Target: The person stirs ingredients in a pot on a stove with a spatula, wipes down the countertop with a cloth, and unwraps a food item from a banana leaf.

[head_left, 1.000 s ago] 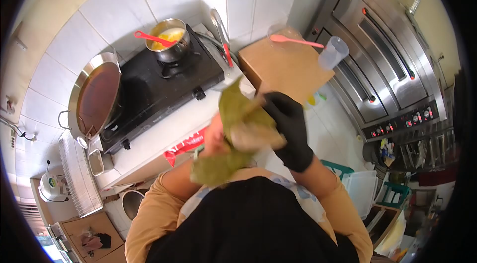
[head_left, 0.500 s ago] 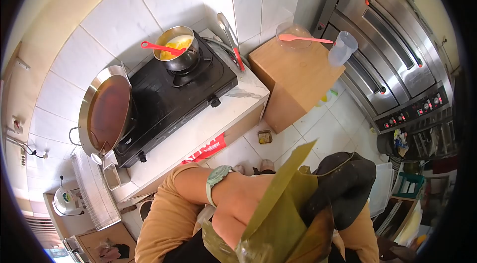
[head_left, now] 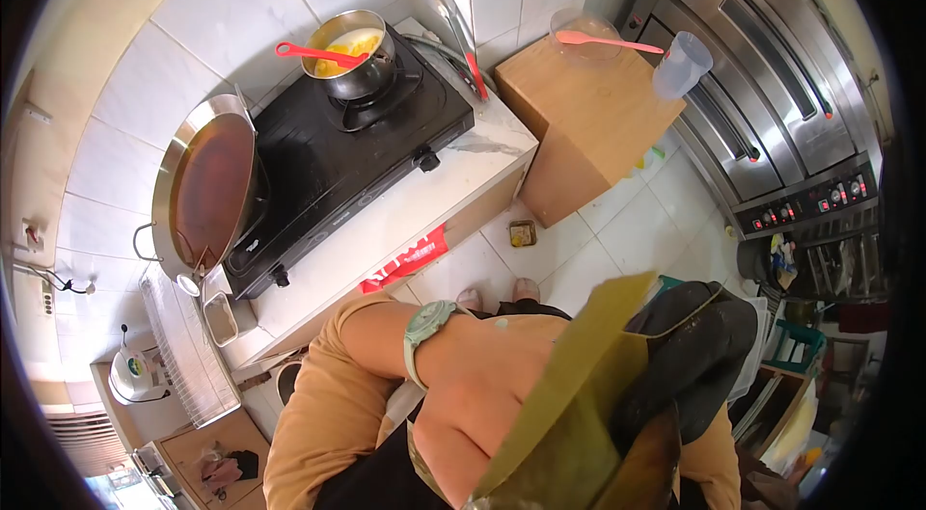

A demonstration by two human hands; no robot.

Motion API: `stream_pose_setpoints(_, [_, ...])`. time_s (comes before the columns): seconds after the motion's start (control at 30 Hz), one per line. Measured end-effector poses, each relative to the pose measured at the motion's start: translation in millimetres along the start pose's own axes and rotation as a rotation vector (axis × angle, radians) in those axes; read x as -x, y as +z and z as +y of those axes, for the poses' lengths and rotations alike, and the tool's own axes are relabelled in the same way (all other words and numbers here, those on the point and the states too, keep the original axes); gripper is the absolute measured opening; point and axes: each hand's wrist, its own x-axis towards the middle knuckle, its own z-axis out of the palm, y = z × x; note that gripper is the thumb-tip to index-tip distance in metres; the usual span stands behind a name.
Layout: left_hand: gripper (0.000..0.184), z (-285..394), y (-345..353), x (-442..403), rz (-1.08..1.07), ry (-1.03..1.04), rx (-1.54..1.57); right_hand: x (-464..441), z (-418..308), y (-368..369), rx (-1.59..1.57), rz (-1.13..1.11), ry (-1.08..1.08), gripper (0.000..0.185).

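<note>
Green sheet (head_left: pixel 579 365) undergoes handling before the stove (head_left: pixel 313 158): right fingers (head_left: pixel 644 396) curl on it, left hand's (head_left: pixel 468 409) grip indeterminable; next move needs steadiness.

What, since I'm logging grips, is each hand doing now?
Left hand: bare, at the green leaf; fingers hidden, open or closed can't be told.
Right hand: gloved, beside the leaf; grip can't be told.
</note>
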Motion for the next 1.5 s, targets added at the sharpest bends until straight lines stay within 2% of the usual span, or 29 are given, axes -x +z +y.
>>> stream_pose_setpoints(0.13, [0.012,4.0,-8.7,4.4,-0.034,-0.1,0.021,1.0,0.0,1.3,0.006,0.0,0.014,0.014])
stream_pose_setpoints(0.27, [0.015,7.0,-15.9,13.3,-0.085,-0.251,0.059,-1.1,-0.4,2.5,0.005,0.035,0.059,0.013])
stream_pose_setpoints(0.47, [0.028,10.5,-35.2,44.9,-0.224,-0.672,0.02,-8.7,9.8,2.9,-0.095,0.27,0.31,0.012])
stream_pose_setpoints(0.5, [0.031,12.5,-41.4,53.2,-0.203,-0.729,-0.03,-8.0,16.6,2.7,-0.156,0.319,0.371,0.011])
stream_pose_setpoints(0.57, [0.038,6.5,-56.1,74.4,0.007,-0.767,-0.048,-7.0,30.1,2.0,-0.311,0.412,0.448,0.01])
stream_pose_setpoints(0.6, [0.038,8.8,-64.9,74.6,-0.05,-0.693,-0.215,-7.0,34.7,1.3,-0.307,0.422,0.47,0.011])
stream_pose_setpoints(0.7, [0.053,4.1,-66.9,78.8,0.123,-0.658,-0.216,-8.8,45.5,-1.2,-0.286,0.443,0.524,0.012])
stream_pose_setpoints(0.73, [0.058,10.9,-58.1,76.5,0.312,-0.741,-0.071,-10.3,48.4,-2.2,-0.27,0.443,0.537,0.013])
stream_pose_setpoints(0.83, [0.073,7.6,-50.7,65.3,0.443,-0.763,-0.041,-11.0,56.0,-2.9,-0.283,0.456,0.557,0.015])
stream_pose_setpoints(0.9, [0.074,2.9,-58.6,79.4,0.316,-0.765,-0.136,-10.2,57.2,-3.0,-0.298,0.469,0.56,0.015])
stream_pose_setpoints(1.03, [0.078,4.8,-60.2,69.6,0.355,-0.75,-0.126,-10.8,58.6,-4.1,-0.288,0.508,0.561,0.016])
stream_pose_setpoints(1.13, [0.078,-1.7,-62.6,69.2,0.37,-0.706,-0.083,-10.6,63.0,-5.4,-0.313,0.554,0.553,0.015])
stream_pose_setpoints(1.3, [0.079,-8.5,-52.2,59.1,0.6,-0.847,-0.165,-10.6,82.8,-12.2,-0.456,0.57,0.524,0.016])
stream_pose_setpoints(1.33, [0.072,-11.1,-51.6,58.4,0.661,-0.801,-0.112,-8.7,86.5,-14.1,-0.484,0.571,0.562,0.016])
stream_pose_setpoints(1.47, [0.051,-12.9,-54.8,63.9,0.711,-0.873,-0.225,-2.1,97.8,-16.8,-0.521,0.579,0.59,0.019])
stream_pose_setpoints(1.5, [0.051,-11.2,-54.0,65.6,0.747,-0.872,-0.17,-1.5,96.2,-18.7,-0.537,0.552,0.63,0.02])
